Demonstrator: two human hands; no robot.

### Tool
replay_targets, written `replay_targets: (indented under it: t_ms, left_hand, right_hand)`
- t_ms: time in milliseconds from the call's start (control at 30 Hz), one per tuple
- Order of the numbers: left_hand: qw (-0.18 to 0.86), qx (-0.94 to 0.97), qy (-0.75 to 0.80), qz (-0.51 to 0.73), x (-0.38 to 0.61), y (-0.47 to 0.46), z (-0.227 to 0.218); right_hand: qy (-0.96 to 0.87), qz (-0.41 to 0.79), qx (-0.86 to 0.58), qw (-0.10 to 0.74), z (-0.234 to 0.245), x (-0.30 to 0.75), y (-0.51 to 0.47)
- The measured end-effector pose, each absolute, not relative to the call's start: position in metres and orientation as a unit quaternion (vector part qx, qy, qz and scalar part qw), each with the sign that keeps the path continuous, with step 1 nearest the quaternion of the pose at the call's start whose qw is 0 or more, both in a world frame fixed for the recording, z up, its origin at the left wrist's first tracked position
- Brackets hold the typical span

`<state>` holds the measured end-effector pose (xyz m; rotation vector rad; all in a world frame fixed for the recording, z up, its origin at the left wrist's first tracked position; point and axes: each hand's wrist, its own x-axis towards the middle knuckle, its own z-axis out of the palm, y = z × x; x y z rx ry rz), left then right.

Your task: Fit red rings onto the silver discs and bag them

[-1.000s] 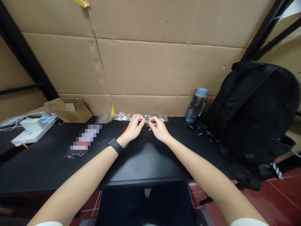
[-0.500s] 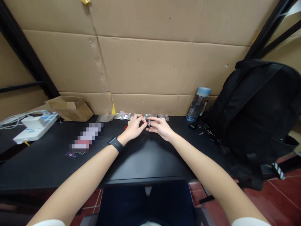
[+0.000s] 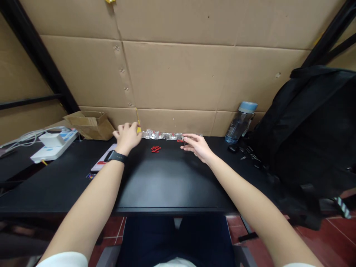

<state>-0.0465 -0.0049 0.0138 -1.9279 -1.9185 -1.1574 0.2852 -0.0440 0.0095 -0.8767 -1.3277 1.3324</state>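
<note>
My left hand [image 3: 128, 137], a dark watch on its wrist, is at the back left of the desk with its fingers spread and bent downward. It hides the spot beneath it, and nothing shows in its fingers. Between the thumb and fingers of my right hand [image 3: 197, 146] is a small metal piece with a red loop [image 3: 180, 140]; its exact kind is too small to make out. Several red cord loops [image 3: 155, 149] lie on the black desk between the hands. Behind them, small clear packets with shiny round pieces [image 3: 155, 135] form a row along the cardboard.
An open cardboard box [image 3: 96, 125] and a white power strip [image 3: 54, 146] stand on the left. A phone [image 3: 104, 158] lies partly behind my left forearm. To the right are a water bottle [image 3: 241, 122], keys [image 3: 250, 152] and a black backpack [image 3: 314, 141].
My left hand has left my right hand and moved left, to where a clear plastic bag lay. My right hand keeps the small metal piece. The red loops on the desk are now uncovered.
</note>
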Motion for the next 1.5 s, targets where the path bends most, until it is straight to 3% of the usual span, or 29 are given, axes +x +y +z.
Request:
replay_targets:
  t_ms: [233, 400, 500, 567, 700, 867, 1067, 1200, 1500]
  left_hand:
    - [-0.074, -0.604, -0.738, -0.292, -0.089, 0.008, 0.007]
    - [0.059, -0.589, -0.715, -0.373, -0.069, -0.007, 0.027]
    - [0.139, -0.653, -0.566, -0.484, -0.041, -0.021, 0.041]
    - [0.129, -0.735, -0.453, -0.487, -0.014, -0.030, 0.045]
    - [0.068, -0.870, -0.300, -0.385, 0.042, -0.041, 0.030]
    - [0.000, -0.950, -0.236, -0.207, 0.074, -0.051, -0.003]
    - [-0.106, -0.942, -0.267, -0.171, 0.079, -0.062, -0.008]
    - [-0.080, -0.957, -0.247, -0.131, 0.082, -0.063, -0.006]
    - [-0.023, -0.960, -0.267, -0.084, 0.078, -0.059, -0.011]
  right_hand:
    - [-0.567, 0.498, -0.387, 0.530, 0.014, 0.287, -0.045]
    - [-0.571, 0.463, -0.387, 0.556, 0.020, 0.294, -0.043]
    - [-0.570, 0.438, -0.388, 0.577, 0.023, 0.301, -0.038]
    - [-0.570, 0.421, -0.391, 0.588, 0.025, 0.307, -0.035]
    - [-0.578, 0.381, -0.404, 0.598, 0.028, 0.316, -0.029]
    - [-0.608, 0.328, -0.443, 0.572, 0.028, 0.325, -0.026]
    - [-0.703, 0.263, -0.457, 0.477, 0.026, 0.334, -0.023]
    - [-0.791, 0.164, -0.449, 0.382, 0.030, 0.338, -0.030]
    - [-0.890, 0.131, -0.431, 0.075, 0.044, 0.331, -0.054]
